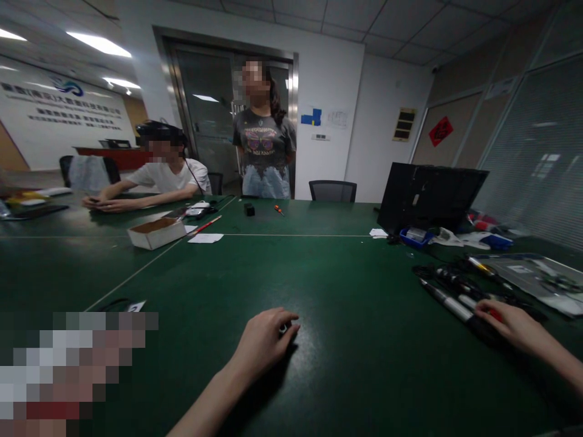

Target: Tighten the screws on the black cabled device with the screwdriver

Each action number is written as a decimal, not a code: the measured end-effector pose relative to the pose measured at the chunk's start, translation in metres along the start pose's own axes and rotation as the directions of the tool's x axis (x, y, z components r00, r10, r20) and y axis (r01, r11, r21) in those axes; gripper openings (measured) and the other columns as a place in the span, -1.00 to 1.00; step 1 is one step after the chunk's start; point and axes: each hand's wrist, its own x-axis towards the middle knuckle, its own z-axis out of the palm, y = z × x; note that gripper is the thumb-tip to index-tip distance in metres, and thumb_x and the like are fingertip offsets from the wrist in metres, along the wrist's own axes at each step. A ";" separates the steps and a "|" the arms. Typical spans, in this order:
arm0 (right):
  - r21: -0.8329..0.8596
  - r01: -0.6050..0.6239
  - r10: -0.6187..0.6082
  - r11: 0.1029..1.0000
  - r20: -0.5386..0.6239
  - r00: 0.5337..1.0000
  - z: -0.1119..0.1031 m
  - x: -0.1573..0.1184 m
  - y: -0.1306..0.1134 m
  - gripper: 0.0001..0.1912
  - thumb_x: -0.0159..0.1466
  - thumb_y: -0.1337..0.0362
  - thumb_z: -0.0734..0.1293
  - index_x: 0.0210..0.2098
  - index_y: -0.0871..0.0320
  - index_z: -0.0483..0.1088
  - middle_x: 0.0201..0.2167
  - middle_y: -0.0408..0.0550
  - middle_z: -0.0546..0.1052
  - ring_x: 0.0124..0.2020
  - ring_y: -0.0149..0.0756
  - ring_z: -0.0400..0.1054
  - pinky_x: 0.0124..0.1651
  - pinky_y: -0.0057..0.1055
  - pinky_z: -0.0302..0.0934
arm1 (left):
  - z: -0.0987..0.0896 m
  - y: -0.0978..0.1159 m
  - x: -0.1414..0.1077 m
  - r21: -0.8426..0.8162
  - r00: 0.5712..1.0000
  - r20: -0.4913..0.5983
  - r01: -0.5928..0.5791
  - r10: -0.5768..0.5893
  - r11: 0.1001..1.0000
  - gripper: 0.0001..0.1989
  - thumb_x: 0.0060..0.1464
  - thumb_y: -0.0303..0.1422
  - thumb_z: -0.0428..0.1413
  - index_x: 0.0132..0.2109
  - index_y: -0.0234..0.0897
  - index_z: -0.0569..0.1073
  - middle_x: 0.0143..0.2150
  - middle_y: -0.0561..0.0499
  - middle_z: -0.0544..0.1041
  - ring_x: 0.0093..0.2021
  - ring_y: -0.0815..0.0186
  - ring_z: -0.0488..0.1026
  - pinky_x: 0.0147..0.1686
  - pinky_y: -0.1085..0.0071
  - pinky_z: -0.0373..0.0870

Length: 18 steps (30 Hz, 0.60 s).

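My left hand (266, 340) rests low over the middle of the green table (346, 285), fingers curled toward the thumb. A small dark and white bit shows between them, too small to name. At the right, my right hand (519, 325) closes its fingers on a small red object (495, 314), mostly hidden by the fingers. Just under and beside that hand lies a silver and black rod-shaped tool (449, 301). Black cables and further tools (449, 279) are heaped behind it.
A metal tray (519, 268), a blue box (414, 238) and a black monitor (428, 197) stand right. A white open box (157, 233), red pencil-like stick (207, 226), paper (206, 238), black block (249, 209) and screwdriver (279, 210) lie farther off. Two people are across the table.
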 end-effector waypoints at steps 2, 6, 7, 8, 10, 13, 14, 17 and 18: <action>0.018 -0.013 0.013 1.000 0.000 1.000 0.003 0.001 0.000 -0.55 0.19 -0.04 0.12 -0.25 0.13 0.46 -0.21 0.23 0.60 -0.22 0.06 0.52 -0.12 -0.11 0.39 | 0.000 0.000 0.000 0.005 1.000 0.003 0.000 0.000 1.000 -0.65 0.26 -0.27 0.00 0.00 -0.28 0.61 -0.14 -0.13 0.63 -0.14 0.13 0.55 -0.06 0.25 0.42; 0.055 -0.036 0.037 0.998 -0.020 0.999 0.002 -0.001 -0.006 -0.59 0.18 -0.02 0.14 -0.25 0.12 0.45 -0.20 0.23 0.59 -0.21 0.05 0.51 -0.15 -0.14 0.40 | 0.000 -0.001 0.000 0.004 1.000 -0.005 0.002 -0.002 1.000 -0.68 0.26 -0.28 0.02 -0.02 -0.27 0.61 -0.15 -0.11 0.63 -0.14 0.15 0.55 -0.06 0.27 0.41; 0.063 -0.033 0.035 0.997 -0.027 0.999 0.002 -0.002 -0.008 -0.60 0.18 -0.01 0.14 -0.25 0.11 0.45 -0.20 0.22 0.59 -0.21 0.05 0.51 -0.15 -0.15 0.40 | 0.000 -0.001 0.000 0.002 1.000 -0.007 0.003 -0.003 1.000 -0.68 0.26 -0.29 0.02 -0.02 -0.26 0.61 -0.15 -0.11 0.64 -0.14 0.15 0.55 -0.06 0.28 0.41; 0.071 -0.029 0.032 0.997 -0.040 0.999 0.002 -0.003 -0.011 -0.61 0.19 0.00 0.14 -0.26 0.11 0.45 -0.21 0.23 0.59 -0.22 0.05 0.51 -0.16 -0.15 0.39 | 0.000 -0.001 0.000 -0.001 1.000 -0.006 0.003 -0.003 1.000 -0.69 0.26 -0.29 0.03 -0.02 -0.25 0.61 -0.15 -0.10 0.64 -0.15 0.16 0.55 -0.05 0.28 0.41; 0.087 -0.014 0.021 0.996 -0.081 0.996 0.002 -0.008 -0.018 -0.61 0.22 0.02 0.12 -0.25 0.11 0.45 -0.21 0.25 0.58 -0.23 0.04 0.51 -0.16 -0.15 0.38 | 0.000 -0.001 0.000 -0.005 1.000 -0.004 0.005 -0.005 1.000 -0.70 0.26 -0.30 0.03 -0.02 -0.25 0.61 -0.16 -0.09 0.64 -0.15 0.17 0.55 -0.06 0.29 0.41; 0.097 0.009 0.006 0.995 -0.147 0.989 0.004 -0.014 -0.028 -0.62 0.25 0.03 0.11 -0.24 0.12 0.44 -0.20 0.27 0.57 -0.22 0.05 0.50 -0.14 -0.15 0.37 | 0.001 -0.001 0.000 0.001 1.000 -0.005 0.006 -0.006 1.000 -0.69 0.26 -0.30 0.03 -0.01 -0.25 0.61 -0.16 -0.09 0.63 -0.15 0.16 0.55 -0.06 0.27 0.41; 0.090 0.014 0.001 0.996 -0.158 0.987 0.004 -0.016 -0.032 -0.62 0.25 0.04 0.11 -0.24 0.11 0.43 -0.20 0.26 0.57 -0.22 0.05 0.50 -0.14 -0.15 0.37 | 0.001 -0.001 0.001 0.003 1.000 -0.003 0.005 -0.005 1.000 -0.69 0.26 -0.29 0.03 -0.01 -0.25 0.61 -0.15 -0.09 0.63 -0.15 0.16 0.55 -0.06 0.27 0.41; 0.012 0.009 -0.007 1.000 -0.190 0.982 0.005 -0.019 -0.041 -0.62 0.28 0.06 0.06 -0.23 0.09 0.42 -0.20 0.22 0.59 -0.23 0.01 0.51 -0.14 -0.18 0.38 | 0.001 -0.001 0.001 0.009 1.000 0.002 0.005 -0.005 1.000 -0.69 0.26 -0.29 0.02 -0.01 -0.25 0.60 -0.16 -0.10 0.64 -0.15 0.17 0.55 -0.06 0.28 0.42; -0.036 -0.001 -0.007 0.999 -0.204 0.979 0.004 -0.019 -0.043 -0.61 0.29 0.08 0.03 -0.23 0.08 0.42 -0.20 0.21 0.59 -0.23 -0.01 0.51 -0.14 -0.20 0.38 | 0.000 -0.001 0.001 0.012 1.000 0.003 0.006 -0.006 1.000 -0.69 0.25 -0.29 0.02 -0.02 -0.25 0.61 -0.16 -0.10 0.64 -0.15 0.17 0.55 -0.06 0.27 0.42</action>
